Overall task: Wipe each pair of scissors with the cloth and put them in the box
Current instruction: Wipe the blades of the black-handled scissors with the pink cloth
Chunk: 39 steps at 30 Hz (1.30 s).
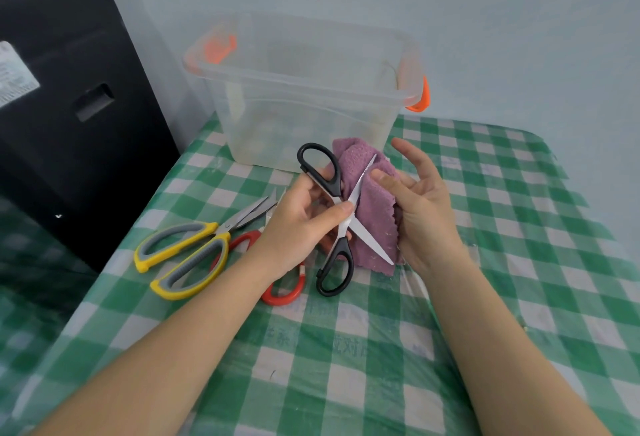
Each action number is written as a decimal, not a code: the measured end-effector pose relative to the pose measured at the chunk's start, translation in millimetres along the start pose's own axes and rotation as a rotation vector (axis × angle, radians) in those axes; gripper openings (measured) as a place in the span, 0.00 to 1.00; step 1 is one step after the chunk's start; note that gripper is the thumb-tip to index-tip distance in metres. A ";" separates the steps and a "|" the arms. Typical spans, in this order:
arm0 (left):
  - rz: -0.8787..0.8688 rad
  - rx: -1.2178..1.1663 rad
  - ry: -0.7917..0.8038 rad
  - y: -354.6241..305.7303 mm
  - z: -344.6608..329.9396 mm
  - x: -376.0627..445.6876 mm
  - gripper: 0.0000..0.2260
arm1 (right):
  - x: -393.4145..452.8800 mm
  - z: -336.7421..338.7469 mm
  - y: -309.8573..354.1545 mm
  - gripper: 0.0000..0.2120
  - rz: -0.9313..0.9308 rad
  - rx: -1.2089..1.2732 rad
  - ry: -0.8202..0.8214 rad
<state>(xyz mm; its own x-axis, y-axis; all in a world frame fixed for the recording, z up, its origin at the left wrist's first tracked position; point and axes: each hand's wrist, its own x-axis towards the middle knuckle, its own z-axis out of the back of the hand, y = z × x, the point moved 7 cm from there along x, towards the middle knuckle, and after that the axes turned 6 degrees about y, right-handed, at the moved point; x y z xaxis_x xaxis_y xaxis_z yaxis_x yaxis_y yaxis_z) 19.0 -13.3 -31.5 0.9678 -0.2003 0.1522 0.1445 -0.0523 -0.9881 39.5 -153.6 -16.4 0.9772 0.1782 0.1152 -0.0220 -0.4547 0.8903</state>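
My left hand [304, 217] grips black-handled scissors [332, 183] at the pivot, blades spread wide apart, held above the table. My right hand [415, 200] holds a purple cloth [367, 193] behind the blades, its thumb pressing the cloth near the upper blade and its other fingers spread. Yellow-and-grey scissors [187, 255] lie on the table to the left. Red-handled scissors [280, 293] lie partly hidden under my left wrist. The clear plastic box [304, 89] with orange clips stands open at the back.
A green-and-white checked tablecloth [346, 349] under clear plastic covers the table. A black case [69, 106] stands off the table's left edge. A pale wall is close behind the box.
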 end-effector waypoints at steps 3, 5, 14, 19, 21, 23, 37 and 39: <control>-0.006 0.023 -0.002 -0.5 0.0 0.4 0.11 | 0.6 1.9 -1.2 0.20 -0.032 0.015 0.022; -0.001 0.031 -0.011 -0.1 1.4 0.1 0.10 | 0.6 3.4 -1.0 0.19 -0.048 0.021 0.028; 0.035 0.062 -0.006 6.1 1.8 1.8 0.10 | -0.5 0.0 -0.9 0.23 0.074 -0.220 0.016; 0.069 0.046 0.033 6.4 -3.1 1.2 0.09 | -0.3 -1.7 -2.8 0.22 0.079 -0.254 0.056; 0.068 0.038 0.038 6.6 -3.3 1.2 0.09 | -0.1 -3.0 -2.9 0.25 0.051 -0.200 0.084; 0.051 0.043 0.038 6.6 -3.1 1.3 0.11 | -0.5 -5.6 -2.4 0.27 0.045 -0.205 0.096; 0.017 0.126 0.018 8.3 2.3 3.7 0.10 | 3.2 5.3 -4.5 0.25 -0.013 -0.157 0.026; 0.015 0.140 0.025 8.4 1.4 3.2 0.11 | 2.5 3.1 -3.8 0.26 -0.012 -0.158 0.022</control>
<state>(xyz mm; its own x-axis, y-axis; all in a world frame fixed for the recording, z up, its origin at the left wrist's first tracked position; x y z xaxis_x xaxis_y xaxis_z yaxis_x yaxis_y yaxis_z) 23.6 -13.1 -39.4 0.9650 -0.2242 0.1361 0.1590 0.0877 -0.9834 42.7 -154.1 -20.9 0.9728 0.2027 0.1124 -0.0451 -0.3101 0.9496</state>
